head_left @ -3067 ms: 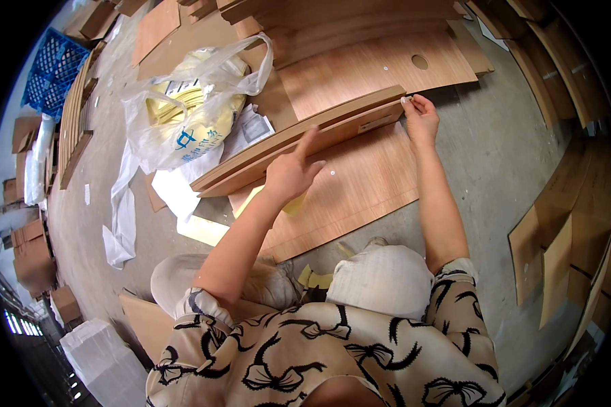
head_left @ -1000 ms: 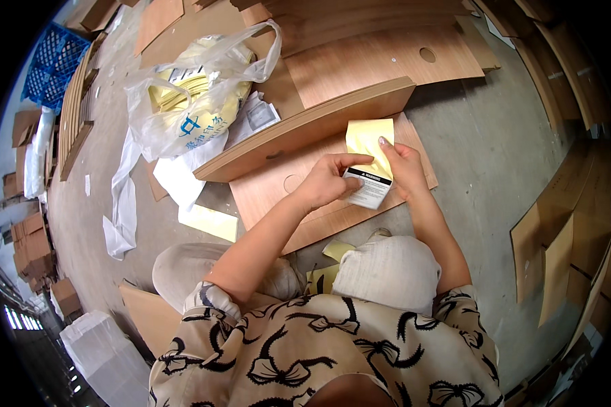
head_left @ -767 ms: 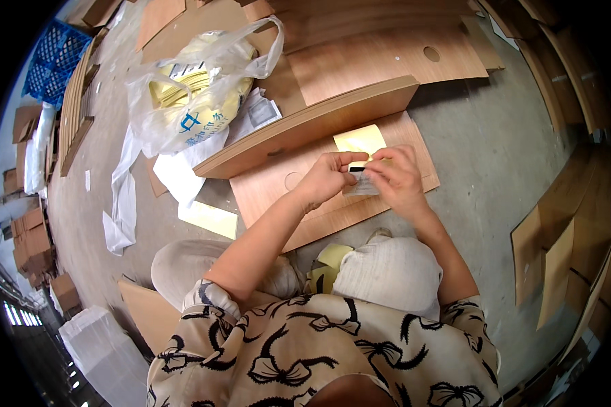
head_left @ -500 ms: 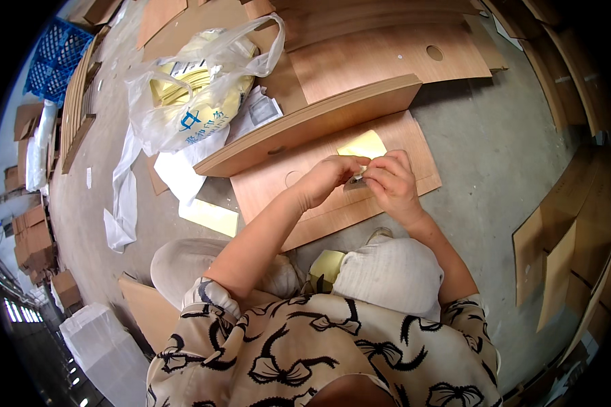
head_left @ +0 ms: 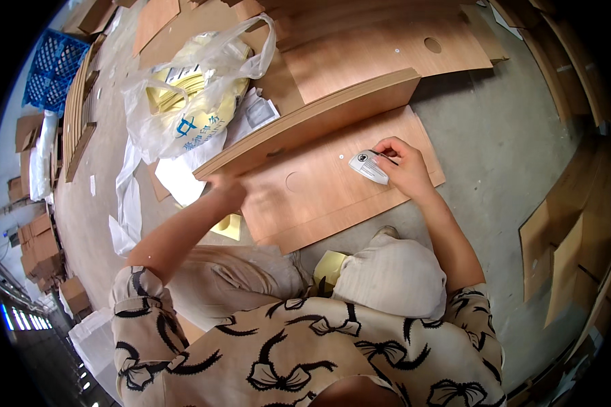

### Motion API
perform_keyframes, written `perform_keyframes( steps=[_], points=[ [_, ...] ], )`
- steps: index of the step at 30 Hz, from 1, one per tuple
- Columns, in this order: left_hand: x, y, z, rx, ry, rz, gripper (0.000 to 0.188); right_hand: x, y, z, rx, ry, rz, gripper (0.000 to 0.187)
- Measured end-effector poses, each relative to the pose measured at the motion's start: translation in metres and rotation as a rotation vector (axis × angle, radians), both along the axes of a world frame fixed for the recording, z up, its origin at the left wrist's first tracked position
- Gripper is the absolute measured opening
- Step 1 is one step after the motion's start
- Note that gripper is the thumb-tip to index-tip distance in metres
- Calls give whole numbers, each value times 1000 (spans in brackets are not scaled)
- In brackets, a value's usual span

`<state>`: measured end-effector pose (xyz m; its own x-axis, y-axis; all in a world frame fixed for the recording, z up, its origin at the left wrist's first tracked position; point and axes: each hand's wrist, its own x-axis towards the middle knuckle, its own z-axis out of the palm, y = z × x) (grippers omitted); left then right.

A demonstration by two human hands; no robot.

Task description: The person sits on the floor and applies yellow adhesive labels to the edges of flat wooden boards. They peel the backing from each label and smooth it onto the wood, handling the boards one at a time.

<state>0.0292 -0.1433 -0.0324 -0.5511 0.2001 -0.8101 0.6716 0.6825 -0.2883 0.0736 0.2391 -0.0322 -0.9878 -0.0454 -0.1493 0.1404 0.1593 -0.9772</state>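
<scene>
Pinched in my right hand [head_left: 406, 168] is a small white rounded sticker [head_left: 369, 167] with dark print, held just over the right part of a flat wood-grain panel [head_left: 312, 197]. My left hand [head_left: 225, 192] is at the panel's left end, near the lower corner of the upright panels [head_left: 319, 119]. Its fingers are blurred and partly hidden, so what they hold does not show. Just below that hand, yellow paper [head_left: 229, 227] lies on the floor by the panel's edge. The flat panel has a round cut outline at its left part.
A clear plastic bag [head_left: 139, 115] with yellow sheets stands behind on the left. More wood-grain boards [head_left: 387, 51] lie at the back. Opened cardboard [head_left: 567, 230] is on the right, a blue crate [head_left: 56, 68] far left. Another yellow piece [head_left: 329, 266] lies between my legs.
My hands have parted: the left swung to the panel's left end, while the right kept the sticker, now showing fully. The yellow sheet that lay on the panel is gone from there.
</scene>
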Motion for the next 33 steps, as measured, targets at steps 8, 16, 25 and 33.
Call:
perform_keyframes(
  steps=[8,16,25,33],
  points=[
    [0,205,4,1348,228,482,17,-9,6,6,408,376,180,20],
    [-18,250,-37,1288,287,1059,20,-35,36,-30,682,582,-637,17],
    [-45,267,-67,1244,315,1132,24,-53,36,-77,369,127,-94,6],
    [-53,271,-80,1242,366,1155,26,-91,47,-97,560,164,-68,11]
  ],
)
